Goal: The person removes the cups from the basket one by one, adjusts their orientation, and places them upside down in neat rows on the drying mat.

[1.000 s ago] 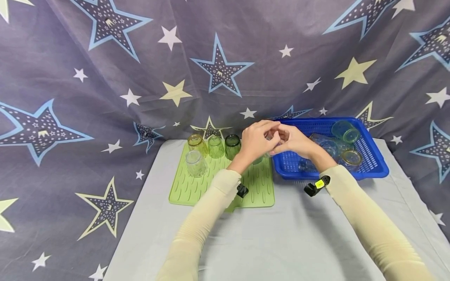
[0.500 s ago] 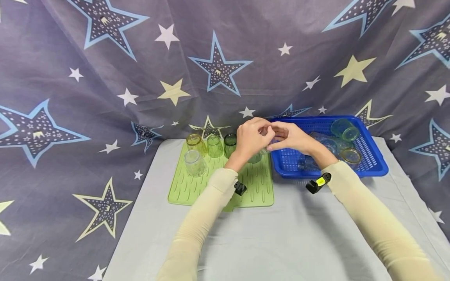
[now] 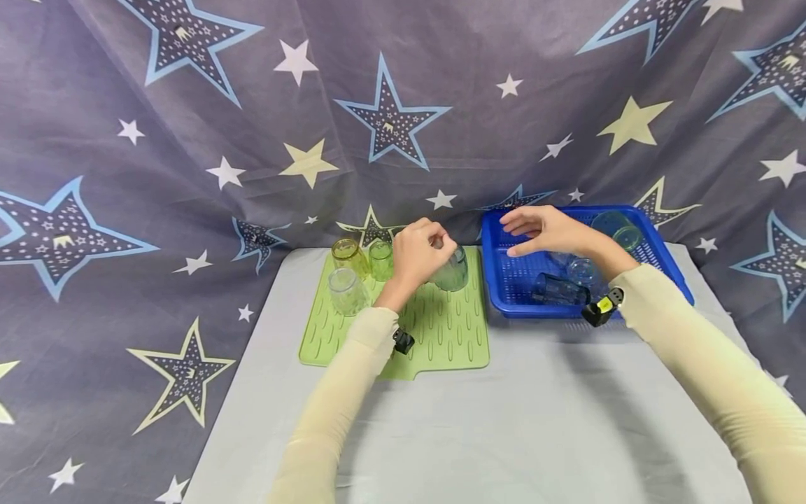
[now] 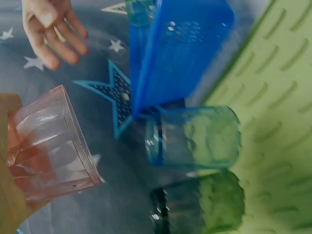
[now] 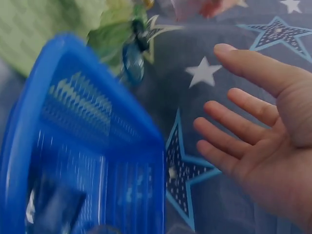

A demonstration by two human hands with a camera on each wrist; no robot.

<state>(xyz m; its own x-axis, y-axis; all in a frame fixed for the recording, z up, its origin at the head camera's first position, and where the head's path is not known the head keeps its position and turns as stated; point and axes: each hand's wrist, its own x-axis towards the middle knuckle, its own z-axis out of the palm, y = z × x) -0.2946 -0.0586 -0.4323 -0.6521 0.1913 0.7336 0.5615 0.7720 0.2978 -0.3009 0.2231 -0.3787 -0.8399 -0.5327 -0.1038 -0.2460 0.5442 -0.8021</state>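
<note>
My left hand [image 3: 418, 253] grips a clear pinkish glass [image 4: 53, 146] over the back of the green drying mat [image 3: 441, 343]. In the head view the fingers hide that glass. Near the hand, a bluish glass [image 3: 455, 273] and a dark green glass [image 4: 200, 204] stand upside down on the mat. Left of them are a yellow glass [image 3: 350, 256], a green glass [image 3: 380, 261] and a clear glass [image 3: 348, 292]. My right hand [image 3: 554, 229], fingers spread and holding nothing, hovers over the blue basket [image 3: 497, 304].
Inside the basket lie several glasses, among them a dark blue glass [image 3: 559, 289] and a green glass [image 3: 623, 232]. The basket stands right beside the mat. A starry curtain [image 3: 478, 140] hangs behind the white-covered table [image 3: 516, 420].
My hands were together at the mat's right back corner and have parted. The left has moved left with the pinkish glass; the right has drawn away rightward, over the basket.
</note>
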